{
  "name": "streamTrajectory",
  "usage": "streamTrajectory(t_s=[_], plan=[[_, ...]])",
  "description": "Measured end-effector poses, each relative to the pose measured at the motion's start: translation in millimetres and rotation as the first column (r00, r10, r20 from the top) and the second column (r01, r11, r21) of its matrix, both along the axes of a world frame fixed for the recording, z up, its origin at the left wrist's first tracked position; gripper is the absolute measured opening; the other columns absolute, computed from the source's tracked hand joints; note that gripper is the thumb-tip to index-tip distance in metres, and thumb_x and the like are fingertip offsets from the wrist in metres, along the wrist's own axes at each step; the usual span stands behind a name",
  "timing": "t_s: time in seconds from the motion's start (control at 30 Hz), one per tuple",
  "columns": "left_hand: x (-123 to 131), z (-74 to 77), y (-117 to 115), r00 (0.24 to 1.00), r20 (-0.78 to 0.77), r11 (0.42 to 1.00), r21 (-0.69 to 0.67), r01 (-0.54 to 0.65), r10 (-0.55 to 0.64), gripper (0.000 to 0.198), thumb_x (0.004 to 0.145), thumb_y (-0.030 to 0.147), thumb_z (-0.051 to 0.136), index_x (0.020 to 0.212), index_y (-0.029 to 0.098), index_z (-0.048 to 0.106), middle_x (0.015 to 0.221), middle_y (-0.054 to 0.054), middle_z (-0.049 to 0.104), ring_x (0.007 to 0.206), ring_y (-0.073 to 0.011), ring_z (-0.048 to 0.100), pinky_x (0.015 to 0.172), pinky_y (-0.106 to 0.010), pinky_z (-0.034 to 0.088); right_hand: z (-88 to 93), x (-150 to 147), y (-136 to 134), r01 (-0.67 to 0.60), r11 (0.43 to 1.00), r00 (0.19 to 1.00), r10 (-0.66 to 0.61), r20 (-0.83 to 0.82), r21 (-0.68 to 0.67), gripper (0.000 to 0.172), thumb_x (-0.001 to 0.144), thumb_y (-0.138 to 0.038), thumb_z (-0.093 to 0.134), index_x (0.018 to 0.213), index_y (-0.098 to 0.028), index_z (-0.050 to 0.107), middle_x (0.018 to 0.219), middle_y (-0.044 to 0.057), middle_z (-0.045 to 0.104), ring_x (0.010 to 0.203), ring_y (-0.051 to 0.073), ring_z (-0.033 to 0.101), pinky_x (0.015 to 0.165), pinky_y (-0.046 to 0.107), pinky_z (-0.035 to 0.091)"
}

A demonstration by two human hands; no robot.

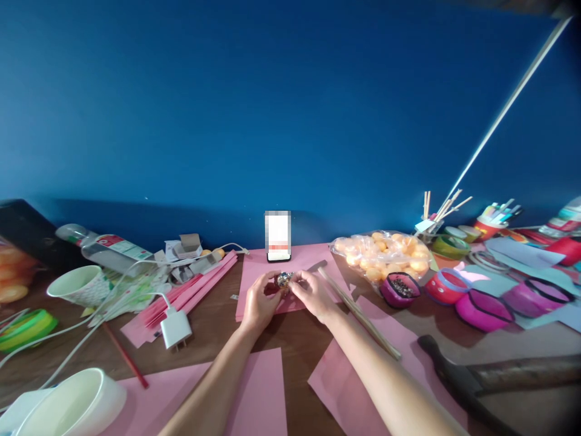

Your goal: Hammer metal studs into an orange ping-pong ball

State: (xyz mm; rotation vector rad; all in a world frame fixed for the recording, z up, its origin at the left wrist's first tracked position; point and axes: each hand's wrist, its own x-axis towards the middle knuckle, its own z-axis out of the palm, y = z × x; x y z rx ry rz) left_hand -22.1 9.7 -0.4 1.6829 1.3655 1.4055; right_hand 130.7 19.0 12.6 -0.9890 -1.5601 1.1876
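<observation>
This looks like a craft workspace: pink paper strips [186,297] left of centre, pens [497,212] at far right and a hammer [521,374] at lower right share the surface [297,357].

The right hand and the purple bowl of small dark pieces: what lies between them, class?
In the head view, a pale stick lies aslant between the right hand and the bowl, over pink paper and brown tabletop.

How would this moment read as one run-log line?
left hand: holding small shiny object | right hand: touching it | beneath: pink paper | behind: upright phone | nearby: purple container of small dark pieces
</observation>
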Motion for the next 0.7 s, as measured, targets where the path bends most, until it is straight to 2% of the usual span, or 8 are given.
streamTrajectory(t_s=[0.2,0.37,0.43,0.53,0.57,0.63,0.7], plan=[[1,1.0,-1,1.000,-0.017,1.000,0.010,-0.001,0.001,0.032,0.069,0.022,0.061,0.100,0.020,0.058,0.093,-0.005,0.066,0.082,-0.0182,0.064,0.073,-0.029,0.051,1.4,0,2,0.016,1.000,0.999,-0.016,-0.038,-0.001,0.013,0.078,-0.034,0.054,0.077,-0.021,0.056,0.077,0.001,0.062,0.066,0.016,0.061,0.063,0.028,0.049],[1,2.6,-1,1.000,0.015,0.999,-0.035,-0.019,0.020,0.033,0.068,0.027,0.063,0.100,0.021,0.059,0.091,-0.004,0.067,0.075,-0.0171,0.064,0.068,-0.028,0.052,-1.8,-2,3,0.009,0.999,0.999,-0.011,-0.037,-0.048,0.014,0.078,-0.034,0.054,0.079,-0.020,0.055,0.075,0.001,0.063,0.063,0.015,0.061,0.060,0.028,0.049],[1,4.1,-1,0.999,0.041,0.998,-0.059,-0.032,0.035,0.034,0.068,0.031,0.063,0.100,0.020,0.059,0.089,-0.004,0.067,0.072,-0.0165,0.065,0.066,-0.028,0.052,1.9,0,2,0.029,1.000,1.000,-0.029,0.012,-0.011,0.014,0.078,-0.034,0.053,0.079,-0.020,0.055,0.070,0.000,0.062,0.060,0.014,0.060,0.057,0.026,0.047],[0,6.1,1,0.990,0.108,0.993,-0.089,-0.079,0.088,0.036,0.068,0.032,0.063,0.101,0.019,0.058,0.090,-0.004,0.066,0.070,-0.0154,0.064,0.065,-0.027,0.053,17.2,7,-1,0.012,0.998,0.993,-0.018,0.115,0.054,0.016,0.080,-0.033,0.051,0.078,-0.019,0.056,0.065,-0.002,0.059,0.057,0.012,0.056,0.054,0.022,0.044],[0,6.6,1,0.985,0.134,0.991,-0.093,-0.095,0.107,0.036,0.068,0.032,0.063,0.101,0.019,0.058,0.090,-0.005,0.066,0.071,-0.0155,0.065,0.066,-0.027,0.053,23.9,10,-2,-0.034,0.998,0.987,0.025,0.161,0.056,0.016,0.079,-0.033,0.051,0.077,-0.018,0.057,0.065,-0.002,0.059,0.057,0.011,0.055,0.052,0.021,0.043],[-1,7.3,2,0.976,0.177,0.989,-0.099,-0.110,0.126,0.037,0.067,0.031,0.063,0.102,0.018,0.058,0.093,-0.005,0.066,0.075,-0.0159,0.065,0.069,-0.028,0.052,36.1,15,-4,-0.242,0.970,0.932,0.236,0.277,-0.011,0.016,0.078,-0.033,0.053,0.078,-0.018,0.059,0.067,-0.002,0.060,0.057,0.011,0.055,0.049,0.020,0.042],[-1,7.8,2,0.973,0.189,0.987,-0.118,-0.111,0.132,0.039,0.067,0.031,0.064,0.103,0.018,0.057,0.094,-0.006,0.066,0.076,-0.0160,0.064,0.069,-0.028,0.052,43.1,16,-7,-0.490,0.864,0.783,0.496,0.376,-0.119,0.015,0.073,-0.031,0.060,0.080,-0.018,0.063,0.071,-0.001,0.062,0.061,0.011,0.057,0.052,0.019,0.043]])
